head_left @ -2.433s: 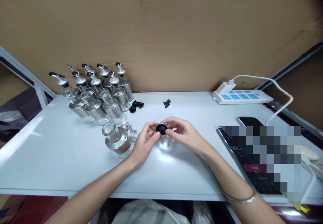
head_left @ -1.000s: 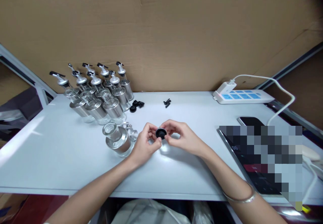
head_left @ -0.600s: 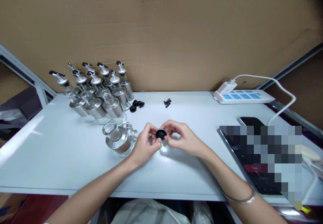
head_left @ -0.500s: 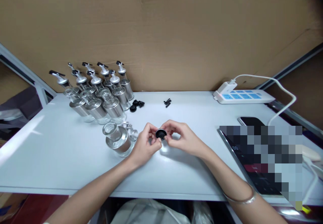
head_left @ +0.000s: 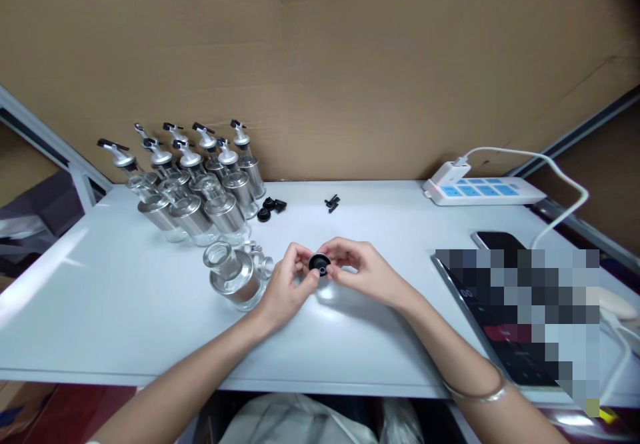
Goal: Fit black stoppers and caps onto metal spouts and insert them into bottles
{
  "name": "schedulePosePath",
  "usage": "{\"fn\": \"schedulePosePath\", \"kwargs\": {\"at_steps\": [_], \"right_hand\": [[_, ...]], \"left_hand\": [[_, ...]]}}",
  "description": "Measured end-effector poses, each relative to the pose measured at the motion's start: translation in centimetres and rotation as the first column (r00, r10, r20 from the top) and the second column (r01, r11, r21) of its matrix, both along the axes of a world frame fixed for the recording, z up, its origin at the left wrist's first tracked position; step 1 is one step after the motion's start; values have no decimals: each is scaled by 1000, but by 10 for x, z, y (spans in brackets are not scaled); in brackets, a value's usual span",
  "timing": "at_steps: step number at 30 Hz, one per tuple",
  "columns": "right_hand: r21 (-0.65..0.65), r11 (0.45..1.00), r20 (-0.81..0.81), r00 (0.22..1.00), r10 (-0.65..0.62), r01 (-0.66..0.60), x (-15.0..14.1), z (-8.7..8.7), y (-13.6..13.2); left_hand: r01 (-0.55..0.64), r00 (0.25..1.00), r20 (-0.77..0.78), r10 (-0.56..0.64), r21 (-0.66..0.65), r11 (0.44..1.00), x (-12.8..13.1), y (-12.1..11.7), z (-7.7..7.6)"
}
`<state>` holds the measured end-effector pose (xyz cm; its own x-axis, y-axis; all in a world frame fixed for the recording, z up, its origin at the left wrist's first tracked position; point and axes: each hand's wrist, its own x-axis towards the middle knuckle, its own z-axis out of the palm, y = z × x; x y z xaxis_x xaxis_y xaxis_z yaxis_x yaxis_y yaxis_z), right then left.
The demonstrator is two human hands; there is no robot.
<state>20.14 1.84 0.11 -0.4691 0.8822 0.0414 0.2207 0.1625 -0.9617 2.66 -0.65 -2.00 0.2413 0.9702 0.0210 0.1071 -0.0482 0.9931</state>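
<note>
My left hand [head_left: 291, 283] and my right hand [head_left: 357, 271] pinch a small round pourer cap [head_left: 319, 265] between them, just above the table. Its rim is silvery and its hollow black inside, with a small ring in it, faces me; its far side is hidden. Left of my left hand stands a glass bottle [head_left: 235, 277] with a metal sleeve and an open neck. Several silver pourer parts [head_left: 257, 255] lie behind it, partly hidden by my left hand.
Several bottles with silver pourers [head_left: 190, 177] stand at the back left. Near them lie round black stoppers [head_left: 265, 215] and small black pieces [head_left: 332, 203]. A power strip [head_left: 485, 191] with a white cable and a dark tablet [head_left: 475, 297] are on the right. Cardboard [head_left: 350, 77] backs the table.
The pourer cap has tilted slightly, so its black inside and small ring show more toward me. Both hands have barely shifted; the bottles and loose parts are unmoved.
</note>
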Motion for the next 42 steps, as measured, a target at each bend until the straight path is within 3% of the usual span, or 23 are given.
{"fn": "schedulePosePath", "kwargs": {"at_steps": [7,17,34,42], "right_hand": [[-60,998,-40,999,4,-6,0,3,0],[-30,999,-11,1000,-25,24,-1,4,-1],[26,999,61,998,-30,28,-1,3,-2],[78,997,-49,999,-13,17,0,0,0]], "left_hand": [[25,995,96,-23,-20,999,2,-1,-2],[72,993,91,-69,-34,997,3,-1,-5],[53,998,-32,-51,58,997,1,0,-9],[-31,999,23,29,119,992,2,1,-11]]}}
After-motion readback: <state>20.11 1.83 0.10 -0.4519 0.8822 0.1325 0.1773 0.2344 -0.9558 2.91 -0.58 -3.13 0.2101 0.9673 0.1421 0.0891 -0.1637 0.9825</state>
